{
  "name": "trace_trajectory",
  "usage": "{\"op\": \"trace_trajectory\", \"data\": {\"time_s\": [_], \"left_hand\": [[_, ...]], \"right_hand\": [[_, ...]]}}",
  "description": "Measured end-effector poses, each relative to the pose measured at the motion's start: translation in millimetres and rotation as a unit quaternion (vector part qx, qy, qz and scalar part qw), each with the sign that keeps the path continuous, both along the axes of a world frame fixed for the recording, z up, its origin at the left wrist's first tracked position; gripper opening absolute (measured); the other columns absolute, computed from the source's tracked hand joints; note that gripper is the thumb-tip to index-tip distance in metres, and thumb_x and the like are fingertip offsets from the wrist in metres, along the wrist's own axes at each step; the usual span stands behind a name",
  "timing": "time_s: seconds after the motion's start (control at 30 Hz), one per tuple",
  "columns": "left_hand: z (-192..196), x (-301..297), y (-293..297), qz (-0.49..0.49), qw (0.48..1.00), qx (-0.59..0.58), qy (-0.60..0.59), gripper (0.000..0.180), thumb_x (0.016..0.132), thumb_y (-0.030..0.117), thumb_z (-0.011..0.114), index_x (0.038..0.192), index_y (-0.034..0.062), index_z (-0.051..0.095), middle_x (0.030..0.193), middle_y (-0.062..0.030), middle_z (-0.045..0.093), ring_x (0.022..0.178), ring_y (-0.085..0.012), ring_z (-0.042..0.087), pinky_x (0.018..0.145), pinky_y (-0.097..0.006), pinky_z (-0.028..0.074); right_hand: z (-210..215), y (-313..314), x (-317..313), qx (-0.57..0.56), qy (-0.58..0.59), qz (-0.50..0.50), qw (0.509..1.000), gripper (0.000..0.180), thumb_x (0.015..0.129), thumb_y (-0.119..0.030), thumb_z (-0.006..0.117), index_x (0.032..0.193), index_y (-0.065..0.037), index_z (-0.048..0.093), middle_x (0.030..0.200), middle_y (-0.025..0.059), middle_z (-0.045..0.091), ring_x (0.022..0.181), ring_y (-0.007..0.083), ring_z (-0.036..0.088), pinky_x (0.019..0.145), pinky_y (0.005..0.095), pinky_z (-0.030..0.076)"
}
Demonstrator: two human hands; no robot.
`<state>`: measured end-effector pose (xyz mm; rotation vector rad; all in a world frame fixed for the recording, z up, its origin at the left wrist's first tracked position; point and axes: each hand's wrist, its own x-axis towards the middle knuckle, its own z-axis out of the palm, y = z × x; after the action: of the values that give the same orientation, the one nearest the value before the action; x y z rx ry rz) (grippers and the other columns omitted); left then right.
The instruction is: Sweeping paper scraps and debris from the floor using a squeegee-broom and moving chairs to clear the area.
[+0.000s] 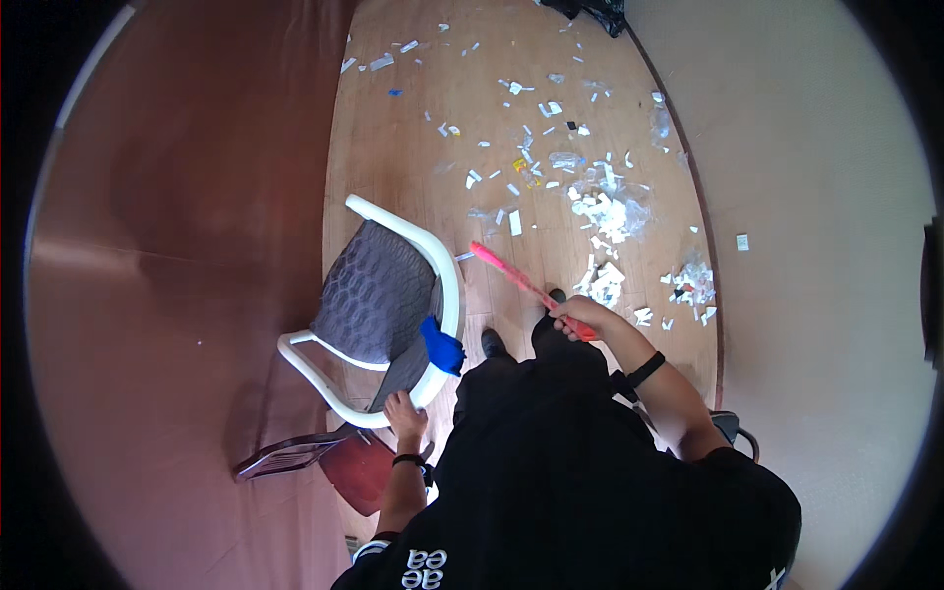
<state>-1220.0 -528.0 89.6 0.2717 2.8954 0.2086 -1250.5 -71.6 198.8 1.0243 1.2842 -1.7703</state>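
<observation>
My right hand [582, 317] is closed around one end of a slim pinkish-red stick [518, 278], which points forward and to the left above the floor. What kind of tool it is does not show clearly. On the left, the fingers of my left hand [404, 417] rest over the white frame of an armchair [448, 270] with a dark grey patterned seat. A crumpled blue cloth [442, 348] is draped over the same frame, a little beyond that hand.
Scraps of white paper and clear plastic [612, 213] litter the wooden floor [413, 157], thickest to the right. A black bag [595, 12] lies at the far end. A dark red chair [360, 472] stands behind the armchair. A brown-covered surface [187, 295] and a pale wall [816, 197] flank the floor.
</observation>
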Motion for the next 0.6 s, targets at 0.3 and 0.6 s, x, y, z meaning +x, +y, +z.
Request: {"op": "trace_trajectory", "data": {"time_s": [0.3, 0.6], "left_hand": [[-7.0, -27.0, -7.9, 0.021, 0.987, -0.009, -0.159, 0.056, 0.057, 0.018, 0.076, 0.103, 0.0042, 0.047, 0.108, -0.0174, 0.048, 0.103, -0.0379, 0.047, 0.089, -0.048, 0.04], [65.1, -160.6, 127.5, 0.091, 0.966, 0.149, -0.19, 0.037, 0.075, 0.02, 0.068, 0.107, 0.0036, 0.059, 0.097, -0.0148, 0.065, 0.087, -0.0256, 0.065, 0.075, -0.036, 0.052]], "right_hand": [[-14.7, -1.0, -76.2, -0.132, -0.04, -0.019, 0.99, 0.018, 0.083, -0.018, 0.052, 0.097, -0.009, 0.045, 0.066, 0.0027, 0.048, 0.046, 0.0089, 0.042, 0.038, 0.0211, 0.036], [-76.8, 46.8, -187.0, -0.277, -0.065, -0.015, 0.959, 0.011, 0.084, -0.012, 0.049, 0.075, -0.005, 0.05, 0.059, 0.0021, 0.048, 0.041, 0.0074, 0.041, 0.036, 0.0176, 0.033]]}}
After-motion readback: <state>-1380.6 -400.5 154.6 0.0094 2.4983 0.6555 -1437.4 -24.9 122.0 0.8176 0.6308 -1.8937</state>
